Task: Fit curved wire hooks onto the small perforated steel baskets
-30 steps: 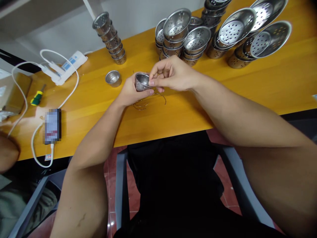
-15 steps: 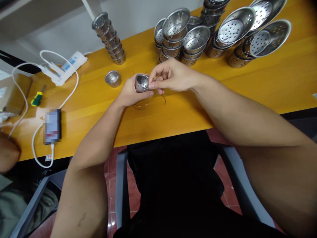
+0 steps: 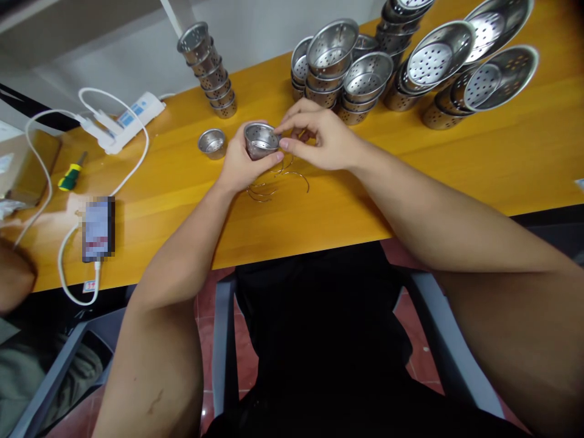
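A small perforated metal cup (image 3: 261,146) is held just above the yellow table, its opening facing up. My left hand (image 3: 241,159) wraps around its left side, thumb along the front. My right hand (image 3: 326,140) grips the right rim between thumb and index finger, its other fingers curled loosely behind. Whether a wire also sits in that pinch is too small to tell. Several thin curved wires (image 3: 301,176) lie on the table below the cup. Another small metal cup (image 3: 212,145) stands to the left of my left hand.
A leaning stack of perforated cups (image 3: 214,79) rises at the back. Larger perforated cups (image 3: 331,58) and wide flared ones (image 3: 502,79) are stacked back right. At left are a power strip (image 3: 137,121), screwdriver (image 3: 72,174), phone (image 3: 98,228), cables and another person's arm (image 3: 13,280).
The cup has tipped more upright and shifted slightly up and left in the view. My right fingers have come from over its opening to the right rim and spread a little.
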Tool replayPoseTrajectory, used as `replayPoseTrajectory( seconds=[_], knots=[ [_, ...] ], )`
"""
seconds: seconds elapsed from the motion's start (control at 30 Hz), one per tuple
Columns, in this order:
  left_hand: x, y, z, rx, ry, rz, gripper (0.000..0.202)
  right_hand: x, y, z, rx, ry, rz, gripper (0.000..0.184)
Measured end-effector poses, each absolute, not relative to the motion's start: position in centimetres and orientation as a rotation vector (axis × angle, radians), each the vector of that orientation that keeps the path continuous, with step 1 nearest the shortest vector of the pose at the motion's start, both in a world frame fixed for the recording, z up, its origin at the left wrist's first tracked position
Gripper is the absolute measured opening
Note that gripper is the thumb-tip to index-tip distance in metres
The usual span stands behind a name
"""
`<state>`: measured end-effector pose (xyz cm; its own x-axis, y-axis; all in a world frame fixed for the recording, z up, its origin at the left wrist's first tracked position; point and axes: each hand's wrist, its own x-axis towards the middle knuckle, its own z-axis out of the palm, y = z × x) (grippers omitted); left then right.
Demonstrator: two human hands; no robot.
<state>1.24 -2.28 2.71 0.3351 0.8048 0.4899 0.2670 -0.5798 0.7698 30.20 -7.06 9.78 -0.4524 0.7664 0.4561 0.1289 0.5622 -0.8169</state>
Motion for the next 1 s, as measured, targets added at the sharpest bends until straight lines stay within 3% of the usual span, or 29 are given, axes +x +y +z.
replayPoseTrajectory(
  seconds=[0.3,0.6,0.83,1.0],
  knots=[
    [1.4,-2.7,3.1,2.119,0.874,1.212,0.126,30.1,-6.4,8.2,-0.620,-2.121,0.783,0.046],
    [0.9,-3.2,3.4,2.245,0.821,1.152,0.117,30.2,-6.5,8.5,-0.634,-2.247,0.801,0.052],
    [1.1,-3.6,3.6,2.268,0.911,1.188,0.118,29.9,-6.5,8.0,-0.620,-2.129,0.774,0.068],
    [0.9,-4.2,3.9,2.296,0.950,1.127,0.113,30.1,-6.4,8.1,-0.612,-2.192,0.735,0.062]
  ],
)
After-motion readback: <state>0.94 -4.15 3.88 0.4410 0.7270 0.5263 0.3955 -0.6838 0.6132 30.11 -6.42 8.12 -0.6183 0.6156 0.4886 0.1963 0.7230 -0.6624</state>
